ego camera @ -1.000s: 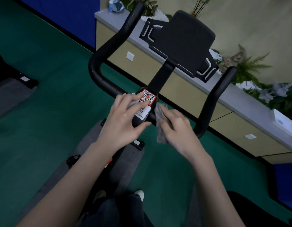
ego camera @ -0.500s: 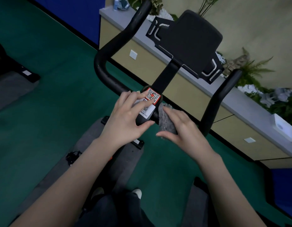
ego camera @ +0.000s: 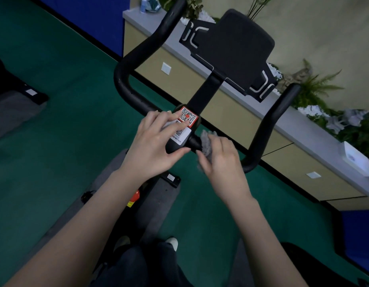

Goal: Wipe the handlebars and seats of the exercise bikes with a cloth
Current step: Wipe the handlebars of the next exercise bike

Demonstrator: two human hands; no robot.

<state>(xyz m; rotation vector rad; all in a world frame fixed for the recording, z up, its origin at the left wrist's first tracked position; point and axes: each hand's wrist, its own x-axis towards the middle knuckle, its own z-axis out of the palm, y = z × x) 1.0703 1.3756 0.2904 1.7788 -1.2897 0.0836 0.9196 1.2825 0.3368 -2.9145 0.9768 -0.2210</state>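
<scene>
The cloth [ego camera: 207, 145] is bunched against the handlebar [ego camera: 125, 83], on the short stretch of bar just right of the stickered centre block [ego camera: 184, 125]. My right hand [ego camera: 223, 160] has it: fingers and thumb curl round the grey wad, pressing it to the bar. My left hand [ego camera: 153, 143] is on the other side of that block, fingers laid fairly straight over the stickers with the thumb tucked beneath, so it rests there more than it clutches.

Most of the cloth is hidden under my right fingers; only a fuzzy tuft shows above them and a scrap below the palm. The bar under that hand is covered too, and my left fingers hide part of the lower white sticker. The stickers' print is too small to read.

What shows of the cloth is pale grey, fluffy and crumpled. The handlebar is a black, matte loop whose two horns rise away from the block, with a black tablet holder [ego camera: 237, 52] on a stem behind it. Beyond lies green floor [ego camera: 55, 121].
</scene>
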